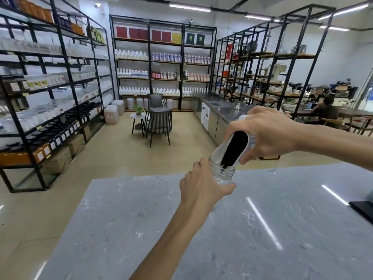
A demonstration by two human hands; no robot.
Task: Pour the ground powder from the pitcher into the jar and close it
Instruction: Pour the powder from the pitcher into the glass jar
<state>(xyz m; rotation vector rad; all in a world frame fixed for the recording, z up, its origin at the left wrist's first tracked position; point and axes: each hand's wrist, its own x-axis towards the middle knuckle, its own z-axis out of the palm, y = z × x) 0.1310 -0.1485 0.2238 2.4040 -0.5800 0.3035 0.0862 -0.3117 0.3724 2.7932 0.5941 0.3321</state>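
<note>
Fig.: what I see from the head cam. Clear pitcher is tipped steeply, mouth down-left, its lip touching the open neck of the glass jar. Inside the pitcher, dark ground powder lies as a long band along the lower wall and runs down to the lip; a bit shows just inside the jar mouth. Rest of the visible jar looks clear, but the lower part is hidden behind my left hand, so fill level: can't tell. Jar sits upright at the far edge of the grey marble desk; whether its base touches the desk, can't tell. No lid on the jar.

Right hand: comes in from the right, forearm approx. level, grip closed over the pitcher's top and back, thumb low near the lip. Left hand: reaches up from below, arm extended, grip closed round the jar body, fingers on the far-left side, thumb across the front under the threaded neck.
</note>
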